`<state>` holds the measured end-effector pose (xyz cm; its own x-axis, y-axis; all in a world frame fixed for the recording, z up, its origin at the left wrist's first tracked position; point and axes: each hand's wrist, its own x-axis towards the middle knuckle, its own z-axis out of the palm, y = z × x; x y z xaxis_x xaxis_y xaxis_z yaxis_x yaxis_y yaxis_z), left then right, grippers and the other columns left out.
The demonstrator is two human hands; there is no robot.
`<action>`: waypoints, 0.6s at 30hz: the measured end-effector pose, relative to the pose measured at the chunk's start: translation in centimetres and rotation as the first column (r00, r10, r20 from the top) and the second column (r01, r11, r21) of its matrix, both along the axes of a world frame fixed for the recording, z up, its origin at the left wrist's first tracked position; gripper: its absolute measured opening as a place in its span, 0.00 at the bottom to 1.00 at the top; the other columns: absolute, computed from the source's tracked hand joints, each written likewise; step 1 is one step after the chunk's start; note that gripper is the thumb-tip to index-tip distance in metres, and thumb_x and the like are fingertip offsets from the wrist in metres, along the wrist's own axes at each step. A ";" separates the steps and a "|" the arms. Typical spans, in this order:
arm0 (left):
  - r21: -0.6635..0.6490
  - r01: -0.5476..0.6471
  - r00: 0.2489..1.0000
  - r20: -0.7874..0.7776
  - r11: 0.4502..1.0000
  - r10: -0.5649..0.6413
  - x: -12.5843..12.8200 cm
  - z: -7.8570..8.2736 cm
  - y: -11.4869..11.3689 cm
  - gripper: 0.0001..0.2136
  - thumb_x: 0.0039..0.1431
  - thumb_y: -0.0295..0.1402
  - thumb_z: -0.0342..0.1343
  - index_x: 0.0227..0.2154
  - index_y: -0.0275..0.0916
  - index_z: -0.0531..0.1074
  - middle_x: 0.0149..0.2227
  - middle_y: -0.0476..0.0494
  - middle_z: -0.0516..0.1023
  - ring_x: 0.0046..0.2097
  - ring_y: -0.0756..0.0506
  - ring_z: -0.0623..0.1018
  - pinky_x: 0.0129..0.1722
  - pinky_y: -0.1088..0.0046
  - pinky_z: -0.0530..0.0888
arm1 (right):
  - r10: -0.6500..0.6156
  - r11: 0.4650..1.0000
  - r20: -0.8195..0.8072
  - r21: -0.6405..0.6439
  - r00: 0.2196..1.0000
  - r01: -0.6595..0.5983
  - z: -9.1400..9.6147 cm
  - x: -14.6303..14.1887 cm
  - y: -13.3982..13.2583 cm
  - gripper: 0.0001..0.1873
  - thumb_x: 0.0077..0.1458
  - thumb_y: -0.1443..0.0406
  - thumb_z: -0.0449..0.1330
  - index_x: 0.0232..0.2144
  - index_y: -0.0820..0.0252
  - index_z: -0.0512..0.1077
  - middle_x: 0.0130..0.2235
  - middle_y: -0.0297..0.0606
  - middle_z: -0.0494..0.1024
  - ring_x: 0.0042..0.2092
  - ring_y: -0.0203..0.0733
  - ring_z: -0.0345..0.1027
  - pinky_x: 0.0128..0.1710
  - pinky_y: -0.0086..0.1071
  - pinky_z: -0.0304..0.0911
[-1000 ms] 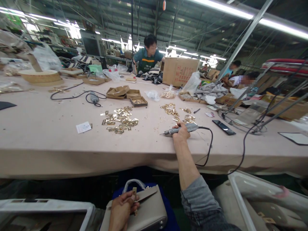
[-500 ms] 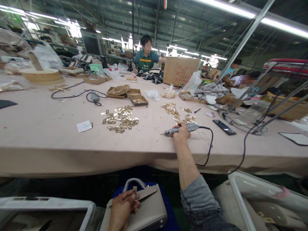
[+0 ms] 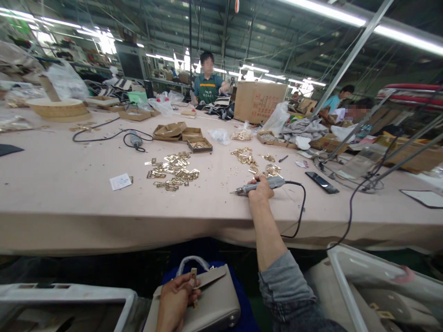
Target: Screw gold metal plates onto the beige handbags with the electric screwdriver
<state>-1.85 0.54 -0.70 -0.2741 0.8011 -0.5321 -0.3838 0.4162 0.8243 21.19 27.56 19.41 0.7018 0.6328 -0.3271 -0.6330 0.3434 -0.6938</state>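
My right hand (image 3: 260, 190) is closed round a grey corded electric screwdriver (image 3: 273, 183) lying on the table, its tip pointing left. Down in my lap, my left hand (image 3: 174, 300) grips the flap of a beige handbag (image 3: 214, 302) and pinches a small gold metal clasp (image 3: 194, 278) against it. Piles of gold metal fittings (image 3: 175, 172) lie on the pink table (image 3: 69, 193) ahead of me, with more gold fittings (image 3: 246, 157) just beyond my right hand.
Small cardboard boxes (image 3: 188, 135), a second corded tool (image 3: 135, 140), a black phone (image 3: 322, 182) and a white card (image 3: 120, 181) lie on the table. A person in green (image 3: 208, 85) works at the far side beside a big carton (image 3: 258, 101). White bins (image 3: 377, 286) flank my seat.
My hands stay nearly still, the right one wavering slightly on the screwdriver. The person in green has straightened up and shifted a little.
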 end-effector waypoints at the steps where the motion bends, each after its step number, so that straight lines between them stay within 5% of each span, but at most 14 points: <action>1: 0.000 0.000 1.000 0.000 1.000 0.000 0.0 0.0 0.0 0.20 0.39 0.33 0.72 0.36 0.27 0.80 0.31 0.31 0.84 0.25 0.44 0.81 0.22 0.74 0.76 | -0.002 1.000 0.001 -0.001 1.000 0.002 0.0 0.0 0.0 0.09 0.53 0.72 0.63 0.30 0.59 0.64 0.25 0.29 0.73 0.20 0.30 0.62 0.15 0.23 0.64; 18: -0.023 -0.007 1.000 -0.011 1.000 0.007 0.0 -0.5 0.0 0.18 0.43 0.29 0.70 0.39 0.26 0.79 0.32 0.30 0.85 0.25 0.45 0.81 0.24 0.73 0.77 | -0.012 1.000 0.015 -0.004 1.000 0.012 0.1 -0.1 -0.2 0.10 0.52 0.72 0.64 0.31 0.59 0.64 0.25 0.28 0.73 0.19 0.28 0.61 0.16 0.23 0.65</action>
<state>-1.85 0.54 -1.20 -0.2857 0.7868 -0.5471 -0.3780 0.4321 0.8188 21.06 27.39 19.49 0.7141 0.6231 -0.3190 -0.6185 0.3482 -0.7044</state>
